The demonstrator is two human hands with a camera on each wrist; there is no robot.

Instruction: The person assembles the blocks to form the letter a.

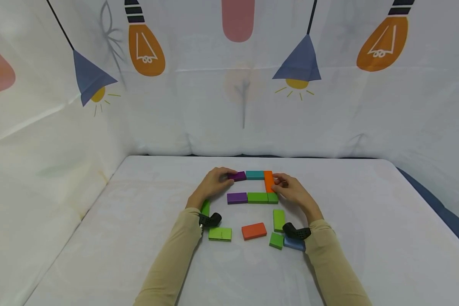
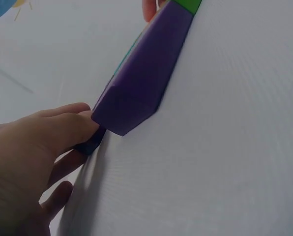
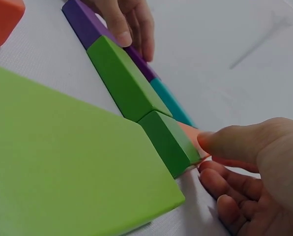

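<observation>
Far out on the table, my left hand pinches the dark purple block by its left end, thumb on the near side. A teal block continues that row up to an upright-lying orange block. My right hand holds the orange block at its right side, with the thumb against it and the other fingers curled below. Nearer lies a second row: a purple block, a green block and a short green block at the orange block's near end.
Nearer me lie a red-orange block, a light green block, another light green block, a small green block and a blue block. A green block is partly hidden beneath the left wrist. A printed curtain hangs behind the table.
</observation>
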